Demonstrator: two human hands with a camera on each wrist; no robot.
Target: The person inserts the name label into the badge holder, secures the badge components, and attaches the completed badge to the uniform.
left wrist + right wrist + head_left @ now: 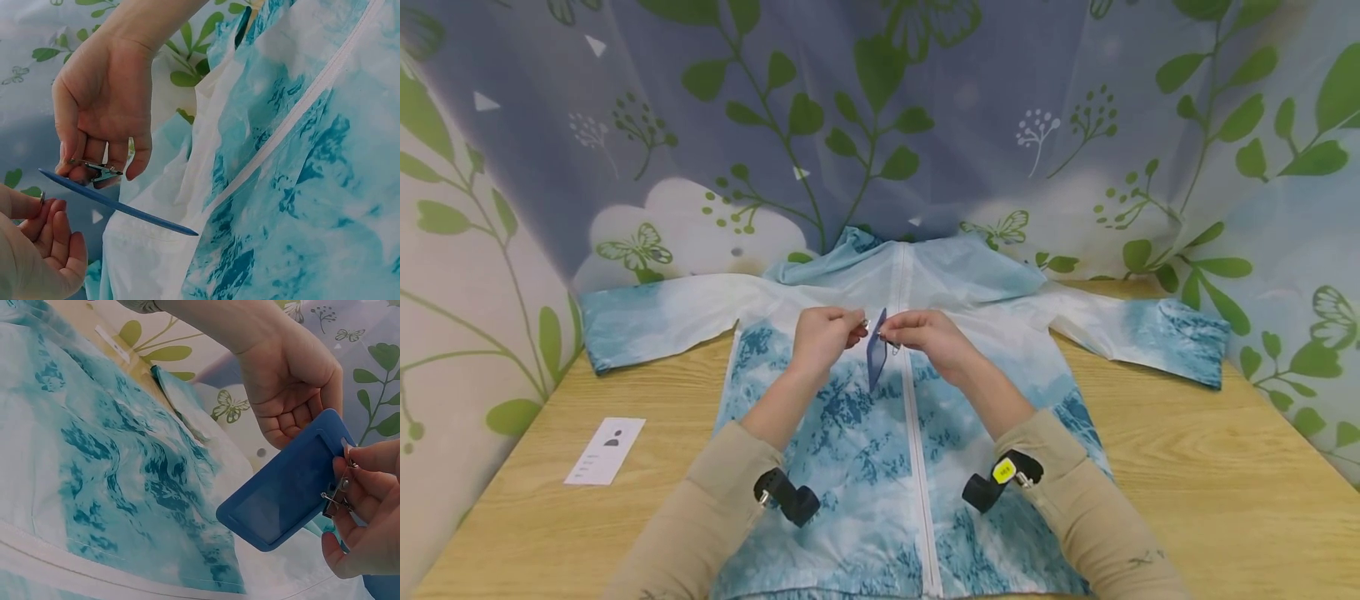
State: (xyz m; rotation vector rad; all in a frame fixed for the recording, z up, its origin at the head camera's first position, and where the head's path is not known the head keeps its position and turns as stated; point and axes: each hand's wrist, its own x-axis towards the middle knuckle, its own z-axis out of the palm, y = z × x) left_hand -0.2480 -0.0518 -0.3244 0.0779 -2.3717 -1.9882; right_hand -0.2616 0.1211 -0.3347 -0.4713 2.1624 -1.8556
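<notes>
A blue badge holder (281, 487) with a clear window hangs between the two hands, seen nearly edge-on in the head view. At its slotted end, my right hand (936, 337) pinches a metal badge clip (103, 172) with a pin on it. Thumb and finger of my left hand (827, 337) pinch a small metal piece (42, 197) just on the other side of the holder; its exact kind I cannot tell. Beneath both hands a blue and white zip jacket (842, 467) lies spread out, sleeves stretched to either side and the zipper (916, 450) running down its middle.
A white card (605, 451) with a dark person icon and small lines of text lies left of the jacket. Wooden tabletop (1210, 475) shows on both sides. Behind stands a patterned curtain (1000, 100) with leaves and butterflies, close to the jacket's collar.
</notes>
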